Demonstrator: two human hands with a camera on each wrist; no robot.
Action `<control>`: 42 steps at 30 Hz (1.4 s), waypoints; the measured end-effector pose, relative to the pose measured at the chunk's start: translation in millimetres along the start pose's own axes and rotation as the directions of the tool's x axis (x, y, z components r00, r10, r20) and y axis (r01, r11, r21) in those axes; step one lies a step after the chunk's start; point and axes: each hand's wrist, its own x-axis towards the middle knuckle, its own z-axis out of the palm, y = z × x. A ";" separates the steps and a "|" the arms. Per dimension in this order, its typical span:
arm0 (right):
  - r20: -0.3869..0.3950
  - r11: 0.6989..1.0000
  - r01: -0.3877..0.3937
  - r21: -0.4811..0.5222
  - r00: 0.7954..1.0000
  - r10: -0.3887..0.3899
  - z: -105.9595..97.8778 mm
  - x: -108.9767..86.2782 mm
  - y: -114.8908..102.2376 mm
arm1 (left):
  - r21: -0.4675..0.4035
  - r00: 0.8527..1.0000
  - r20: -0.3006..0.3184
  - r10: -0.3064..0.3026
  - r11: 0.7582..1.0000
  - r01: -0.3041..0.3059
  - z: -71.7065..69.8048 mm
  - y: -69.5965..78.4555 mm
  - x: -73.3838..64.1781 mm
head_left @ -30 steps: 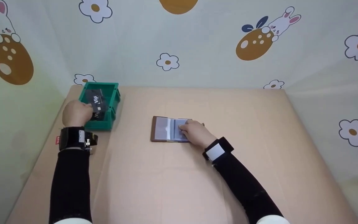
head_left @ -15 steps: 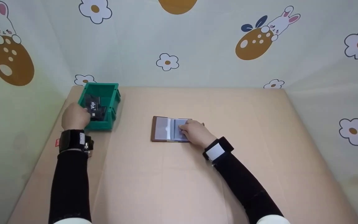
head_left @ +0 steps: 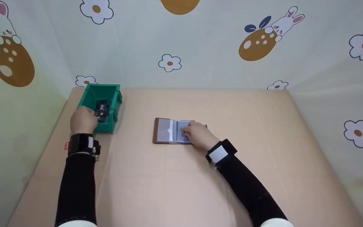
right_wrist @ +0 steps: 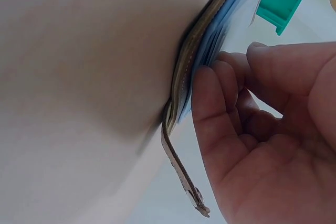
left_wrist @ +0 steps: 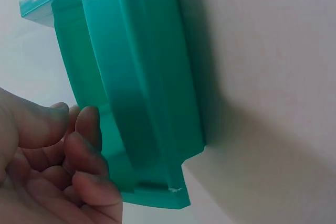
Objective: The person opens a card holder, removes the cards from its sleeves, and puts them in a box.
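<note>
An open brown card holder (head_left: 164, 130) with clear plastic sleeves lies on the table in the middle of the head view. My right hand (head_left: 200, 135) is at its right half, thumb and curled fingertips at the sleeves; the right wrist view shows the sleeve edges (right_wrist: 212, 45) right at these fingertips and the strap (right_wrist: 181, 169) sticking out below. My left hand (head_left: 83, 120) is at the near left rim of a green bin (head_left: 104, 127), fingers curled and thumb close to the index finger. Black cards (head_left: 102, 108) marked "Vip" lie in the bin beside its fingertips. I cannot tell whether it pinches one.
A beige tabletop (head_left: 175, 189) spreads around the card holder and the bin. Pale fabric walls (head_left: 206, 69) with printed flowers and rabbits rise behind and at both sides. A small red tag (head_left: 66, 146) shows beside the left wristband.
The raised "Vip" card has come down into the bin among the others. My left hand has shifted slightly right and nearer. My right hand and the card holder have stayed put.
</note>
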 end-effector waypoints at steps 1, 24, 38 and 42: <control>0.002 1.000 0.000 -0.001 1.000 0.000 -0.1 0.1 0.0 | 0.001 1.000 0.001 0.003 1.000 -0.003 0.4 -0.1 -0.7; -0.001 1.000 0.011 -0.016 1.000 -0.011 -0.8 1.0 -0.5 | -0.053 0.916 0.021 0.400 0.916 -0.398 59.9 70.5 -67.3; -0.058 0.997 0.069 -0.045 0.996 -0.072 1.4 -0.3 1.2 | 0.038 0.857 0.163 0.489 0.865 -0.501 125.5 94.2 -88.2; -0.055 0.997 0.064 -0.040 0.996 -0.066 1.5 -0.3 1.4 | 0.087 0.857 0.158 0.490 0.858 -0.507 130.7 95.2 -88.2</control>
